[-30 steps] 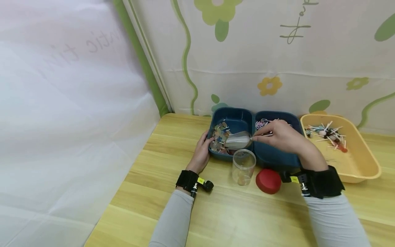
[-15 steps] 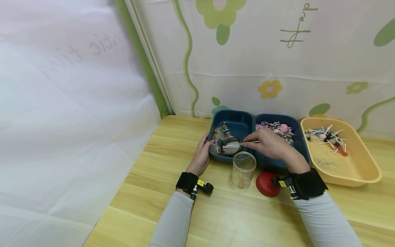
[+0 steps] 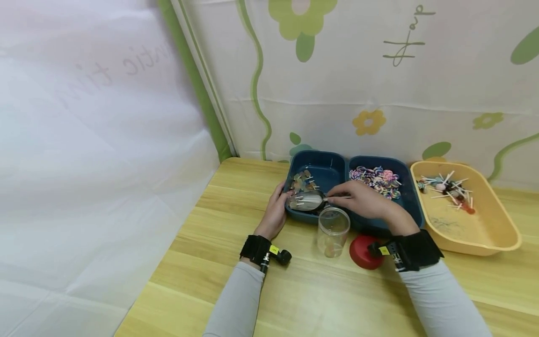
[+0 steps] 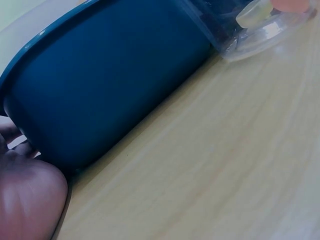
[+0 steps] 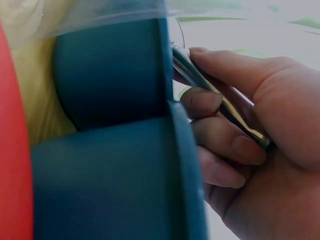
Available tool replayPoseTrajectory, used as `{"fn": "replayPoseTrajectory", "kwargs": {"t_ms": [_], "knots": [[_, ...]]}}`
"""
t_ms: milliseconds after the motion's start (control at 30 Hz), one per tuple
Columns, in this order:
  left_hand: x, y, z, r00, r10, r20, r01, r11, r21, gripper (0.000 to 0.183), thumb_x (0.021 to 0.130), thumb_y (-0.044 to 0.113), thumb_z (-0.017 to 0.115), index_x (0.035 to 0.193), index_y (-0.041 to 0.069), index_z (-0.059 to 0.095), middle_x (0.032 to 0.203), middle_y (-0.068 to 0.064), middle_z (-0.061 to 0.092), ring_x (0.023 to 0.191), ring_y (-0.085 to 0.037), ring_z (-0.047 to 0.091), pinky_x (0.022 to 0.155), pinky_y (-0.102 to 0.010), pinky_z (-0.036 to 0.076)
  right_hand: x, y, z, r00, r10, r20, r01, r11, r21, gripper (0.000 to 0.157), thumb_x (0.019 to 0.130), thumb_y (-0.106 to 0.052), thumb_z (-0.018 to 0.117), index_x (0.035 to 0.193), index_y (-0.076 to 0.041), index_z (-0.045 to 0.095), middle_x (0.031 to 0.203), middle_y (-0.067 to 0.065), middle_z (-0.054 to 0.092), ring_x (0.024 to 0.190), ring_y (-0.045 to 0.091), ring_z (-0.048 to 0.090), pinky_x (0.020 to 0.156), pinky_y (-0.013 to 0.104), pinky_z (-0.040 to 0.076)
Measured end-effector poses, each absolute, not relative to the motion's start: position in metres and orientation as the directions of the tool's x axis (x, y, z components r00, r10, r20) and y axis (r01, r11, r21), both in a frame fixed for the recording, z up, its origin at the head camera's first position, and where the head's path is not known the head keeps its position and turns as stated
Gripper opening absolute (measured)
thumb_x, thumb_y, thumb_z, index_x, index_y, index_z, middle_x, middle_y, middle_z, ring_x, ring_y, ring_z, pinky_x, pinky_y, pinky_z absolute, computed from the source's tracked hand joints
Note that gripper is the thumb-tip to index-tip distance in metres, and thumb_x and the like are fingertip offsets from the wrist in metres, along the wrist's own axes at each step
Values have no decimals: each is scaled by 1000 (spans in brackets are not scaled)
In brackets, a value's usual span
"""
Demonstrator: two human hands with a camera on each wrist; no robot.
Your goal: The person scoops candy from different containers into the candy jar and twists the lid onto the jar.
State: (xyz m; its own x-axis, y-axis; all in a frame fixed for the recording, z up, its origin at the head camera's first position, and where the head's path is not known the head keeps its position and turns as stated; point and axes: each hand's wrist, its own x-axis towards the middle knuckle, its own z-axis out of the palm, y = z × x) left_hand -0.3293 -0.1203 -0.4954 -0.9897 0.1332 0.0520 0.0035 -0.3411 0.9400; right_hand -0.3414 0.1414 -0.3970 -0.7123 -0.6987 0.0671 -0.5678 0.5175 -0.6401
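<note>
My right hand (image 3: 358, 199) holds a metal scoop (image 3: 308, 201) by its thin handle, the thumb and curled fingers around it in the right wrist view. The scoop's bowl lies low in the left blue bin (image 3: 324, 161), among small translucent candies (image 3: 301, 181) and white sticks; some sticks lie in the bowl. My left hand (image 3: 273, 215) grips the left side of this bin, thumb at the rim. In front stands a clear plastic jar (image 3: 333, 229) without a lid; the left wrist view shows yellow and orange pieces (image 4: 254, 14) at its bottom.
A second blue bin (image 3: 406, 199) with swirled lollipops (image 3: 381, 180) adjoins on the right. Beyond it is a yellow tray (image 3: 484, 231) with more lollipops (image 3: 452, 189). A red lid (image 3: 360, 252) lies beside the jar on the wooden table (image 3: 210, 224). A patterned curtain (image 3: 316, 117) hangs behind.
My right hand has moved left and slightly down, and the scoop has pushed further left into the candies. My left hand has stayed at the bin's side.
</note>
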Motion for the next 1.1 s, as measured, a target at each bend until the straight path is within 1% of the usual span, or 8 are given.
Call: {"fn": "replayPoseTrajectory", "kwargs": {"t_ms": [200,400,567,733,833,900,1033,1100], "knots": [[-330,-120,-495,-989,138,47,-3,-343,939,50,111,9,35,160,9,31,165,-14,28,149,-27,29,120,-42,27,-342,150,-395,-701,-709,73,-561,487,-669,22,104,-16,62,117,-7,77,110,4,75,94,17,67,79,33,56],[-330,-120,-495,-990,133,47,-3,-354,935,51,111,11,36,161,10,30,165,-13,28,150,-25,28,122,-41,26,-344,151,-397,-698,-711,88,-552,455,-698,22,104,-16,63,119,-8,76,113,4,74,97,16,66,80,31,56],[-329,-120,-494,-989,139,58,5,-360,933,50,112,15,36,161,10,30,165,-13,28,151,-26,28,122,-42,25,-346,151,-401,-687,-718,112,-559,424,-712,23,103,-16,63,120,-7,76,114,5,75,99,16,67,81,31,56],[-329,-121,-494,-990,138,41,-10,-344,939,49,114,24,35,161,12,31,166,-8,25,153,-20,20,124,-41,21,-350,155,-405,-701,-704,115,-531,407,-744,23,104,-14,61,121,-7,75,116,6,73,102,16,66,85,31,56],[-328,-121,-494,-989,140,41,-10,-340,941,49,114,26,32,161,13,30,166,-8,25,154,-20,17,125,-41,19,-351,157,-406,-712,-694,109,-506,398,-765,23,105,-14,61,122,-8,75,118,6,73,104,17,65,87,30,55],[-328,-121,-495,-989,142,39,-12,-339,941,48,114,26,31,161,13,30,166,-9,24,154,-21,17,125,-42,19,-352,158,-407,-715,-691,108,-498,395,-772,24,105,-15,60,122,-8,75,118,6,72,103,19,64,86,31,55],[-327,-121,-496,-990,140,19,-29,-334,942,48,114,26,33,161,16,29,167,-6,21,155,-19,17,125,-42,20,-352,159,-408,-728,-679,99,-486,408,-773,25,105,-16,60,124,-9,74,120,6,71,102,21,62,85,31,54],[-326,-121,-496,-990,139,16,-32,-334,942,48,114,26,35,161,17,29,167,-6,22,154,-19,19,124,-42,22,-352,160,-408,-734,-672,98,-484,416,-770,25,105,-17,60,124,-9,74,120,6,70,101,21,60,85,31,53]]}}
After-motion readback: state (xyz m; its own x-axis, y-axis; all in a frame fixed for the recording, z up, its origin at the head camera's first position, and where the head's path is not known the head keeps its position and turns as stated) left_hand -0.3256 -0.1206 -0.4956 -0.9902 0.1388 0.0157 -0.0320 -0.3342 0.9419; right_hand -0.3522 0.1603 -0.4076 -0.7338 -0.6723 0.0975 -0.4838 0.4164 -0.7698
